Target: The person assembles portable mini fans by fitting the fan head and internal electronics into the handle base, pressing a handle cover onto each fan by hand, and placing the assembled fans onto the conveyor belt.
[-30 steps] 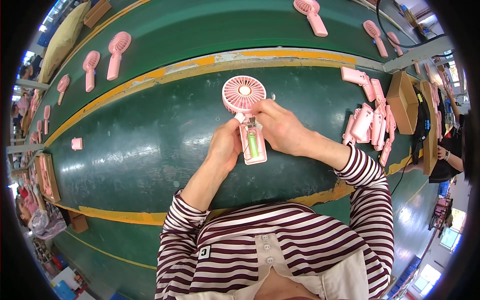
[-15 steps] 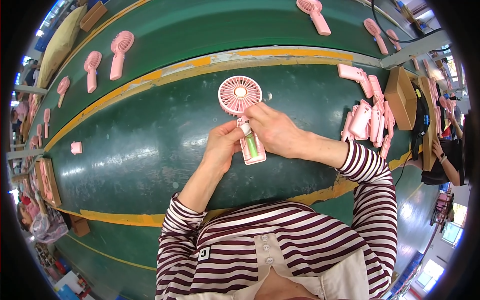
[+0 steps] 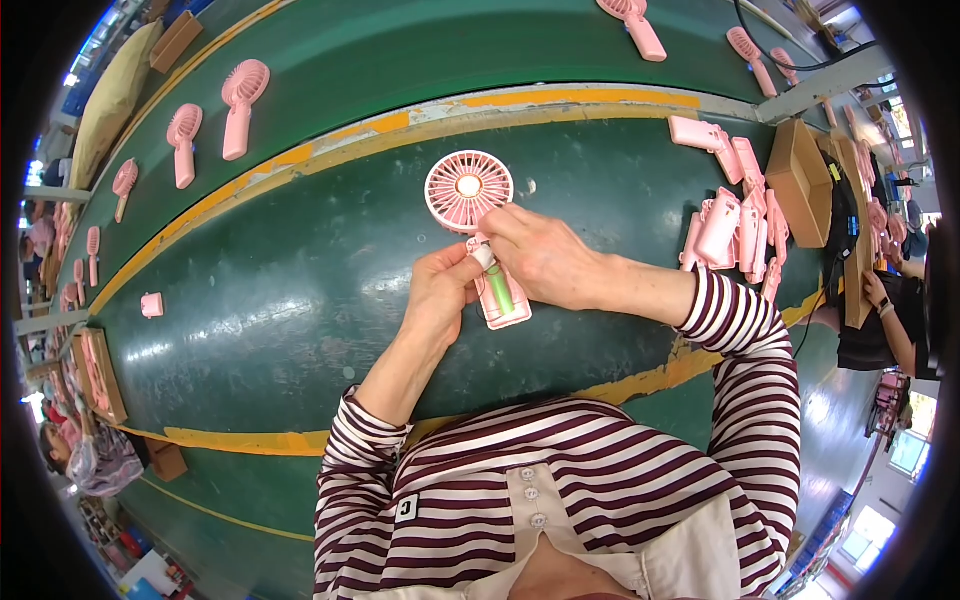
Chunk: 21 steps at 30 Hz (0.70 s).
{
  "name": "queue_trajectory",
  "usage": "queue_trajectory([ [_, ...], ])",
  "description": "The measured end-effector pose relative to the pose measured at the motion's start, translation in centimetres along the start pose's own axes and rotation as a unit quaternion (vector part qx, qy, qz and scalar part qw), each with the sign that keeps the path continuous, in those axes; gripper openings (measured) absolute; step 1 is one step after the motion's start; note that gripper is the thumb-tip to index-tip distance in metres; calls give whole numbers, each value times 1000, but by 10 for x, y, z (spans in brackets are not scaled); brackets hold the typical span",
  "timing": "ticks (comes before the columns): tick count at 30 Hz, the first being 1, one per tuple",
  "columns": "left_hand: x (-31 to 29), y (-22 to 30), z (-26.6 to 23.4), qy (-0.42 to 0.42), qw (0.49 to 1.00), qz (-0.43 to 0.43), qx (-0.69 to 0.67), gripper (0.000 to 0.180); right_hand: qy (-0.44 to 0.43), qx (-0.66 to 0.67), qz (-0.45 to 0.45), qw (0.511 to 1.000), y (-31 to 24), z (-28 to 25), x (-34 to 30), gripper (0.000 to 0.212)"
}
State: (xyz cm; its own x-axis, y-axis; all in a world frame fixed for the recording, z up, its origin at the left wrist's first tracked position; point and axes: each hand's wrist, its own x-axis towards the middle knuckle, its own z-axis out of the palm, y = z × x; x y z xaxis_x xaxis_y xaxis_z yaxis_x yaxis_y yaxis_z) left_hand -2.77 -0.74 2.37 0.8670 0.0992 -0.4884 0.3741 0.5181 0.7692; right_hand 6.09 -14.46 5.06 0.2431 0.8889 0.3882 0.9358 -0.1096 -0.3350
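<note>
A pink handheld fan (image 3: pixel 442 200) lies in front of me, its round grille pointing away. Its handle is open, showing a green cylindrical battery (image 3: pixel 501 293) inside. My left hand (image 3: pixel 438 298) grips the upper part of the handle, thumb near a small white piece (image 3: pixel 484 256). At the neck, just below the grille, the fingers of my right hand (image 3: pixel 545 258) are pinched together against the fan. Whatever small part may sit between those fingertips is hidden.
Several pink handle shells (image 3: pixel 722 232) are piled at the right beside a cardboard box (image 3: pixel 800 185). A small pink piece (image 3: pixel 152 305) lies at the left. Beyond the yellow-edged ledge, pink fans (image 3: pixel 240 105) rest on a green belt (image 3: pixel 400 60). Other people work at both sides.
The fan's head has tilted slightly to the left. Both hands keep their hold at the neck and upper handle, with little movement.
</note>
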Motion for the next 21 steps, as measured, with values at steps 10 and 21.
queue_trajectory([
  [10, -6, 2, 4, 12, 999, -38, -34, 21, 8, -61, 65, 996, -2, 4, -7, 16],
  [21, -4, -6, -2, 24, 999, -26, -31, 23, 20, 24, 66, 997, 2, 9, -10, 16],
])
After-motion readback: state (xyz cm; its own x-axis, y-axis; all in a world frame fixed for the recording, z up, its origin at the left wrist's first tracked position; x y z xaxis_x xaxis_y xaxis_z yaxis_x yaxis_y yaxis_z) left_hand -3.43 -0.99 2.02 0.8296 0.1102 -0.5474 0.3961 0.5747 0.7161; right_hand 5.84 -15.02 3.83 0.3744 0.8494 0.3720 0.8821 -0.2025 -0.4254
